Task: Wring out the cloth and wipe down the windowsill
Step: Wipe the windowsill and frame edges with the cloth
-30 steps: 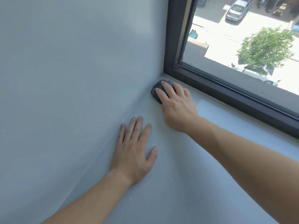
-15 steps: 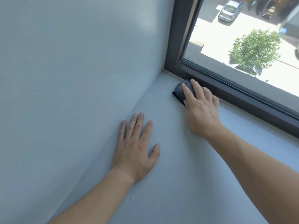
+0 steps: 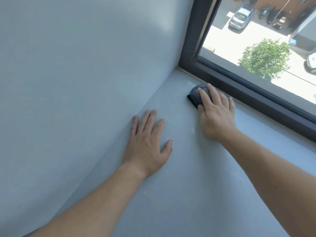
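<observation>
A person's right hand (image 3: 216,117) is pressing a dark grey cloth (image 3: 195,95) flat against a pale grey windowsill (image 3: 188,194). The cloth is lying along the sill's back edge, near its back-left corner, just beside the dark window frame (image 3: 256,95). Whether it is touching the frame cannot be told. The hand's fingers (image 3: 204,98) are lying straight and close together over the cloth, covering most of it, so that only the wad's left end and a dark folded edge are showing. The thumb is sitting at the cloth's near edge, and how it is bearing on the fabric cannot be made out.

The left hand (image 3: 147,144) is resting palm down on the bare sill, near its left edge where the surface is meeting the pale side wall (image 3: 77,74). Its fingers (image 3: 147,120) are lying straight and slightly spread, the thumb angled out to the right, holding nothing. The two hands are lying apart, the left one nearer the sill's front. Both forearms are reaching in bare from the bottom of the picture.

Beyond the glass, a green tree (image 3: 265,59) is standing in bright sun on a street far below, with a silver car (image 3: 240,17) parked behind it and part of a white vehicle (image 3: 311,63) showing at the right edge.
</observation>
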`<state>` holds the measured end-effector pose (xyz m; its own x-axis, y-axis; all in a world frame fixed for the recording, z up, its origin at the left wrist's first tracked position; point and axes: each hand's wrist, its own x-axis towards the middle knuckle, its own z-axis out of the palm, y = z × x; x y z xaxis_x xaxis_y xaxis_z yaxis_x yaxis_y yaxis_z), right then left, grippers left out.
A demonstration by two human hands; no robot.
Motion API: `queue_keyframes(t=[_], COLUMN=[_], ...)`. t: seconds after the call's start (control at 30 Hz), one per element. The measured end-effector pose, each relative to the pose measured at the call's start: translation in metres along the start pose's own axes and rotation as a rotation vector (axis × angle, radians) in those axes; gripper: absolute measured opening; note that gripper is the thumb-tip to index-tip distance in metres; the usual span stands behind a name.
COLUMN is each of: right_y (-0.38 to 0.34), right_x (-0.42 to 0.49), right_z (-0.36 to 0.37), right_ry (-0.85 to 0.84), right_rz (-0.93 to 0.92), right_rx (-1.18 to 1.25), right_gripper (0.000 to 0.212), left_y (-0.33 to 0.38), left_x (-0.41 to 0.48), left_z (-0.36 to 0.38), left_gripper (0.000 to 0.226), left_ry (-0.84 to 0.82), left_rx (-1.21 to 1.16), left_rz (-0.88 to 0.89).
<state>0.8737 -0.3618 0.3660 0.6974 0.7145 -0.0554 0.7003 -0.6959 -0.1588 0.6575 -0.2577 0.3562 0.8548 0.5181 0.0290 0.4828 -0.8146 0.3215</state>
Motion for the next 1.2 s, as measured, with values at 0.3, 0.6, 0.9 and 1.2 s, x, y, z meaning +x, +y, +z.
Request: queue_keyframes(t=[0.3, 0.6, 0.9, 1.2], right_y=[-0.022, -0.088, -0.060, 0.003], right_x=[-0.039, -0.011, 0.006, -0.008], right_z=[0.000, 0.016, 0.006, -0.004], right_ry=[-0.086, -0.029, 0.046, 0.017], right_rz=[-0.410, -0.436, -0.227, -0.109], right_rx=[-0.009, 0.055, 0.106, 0.090], right_gripper=[0.051, 0.052, 0.048, 0.044], left_y=[-0.001, 0.000, 0.001, 0.000], left_x=[-0.056, -0.095, -0.094, -0.094], left_z=[-0.014, -0.006, -0.007, -0.007], left_gripper=[0.047, 0.065, 0.067, 0.067], left_ry=[0.081, -0.078, -0.086, -0.087], left_rx=[-0.030, 0.096, 0.131, 0.141], left_rz=[-0.052, -0.095, -0.099, -0.102])
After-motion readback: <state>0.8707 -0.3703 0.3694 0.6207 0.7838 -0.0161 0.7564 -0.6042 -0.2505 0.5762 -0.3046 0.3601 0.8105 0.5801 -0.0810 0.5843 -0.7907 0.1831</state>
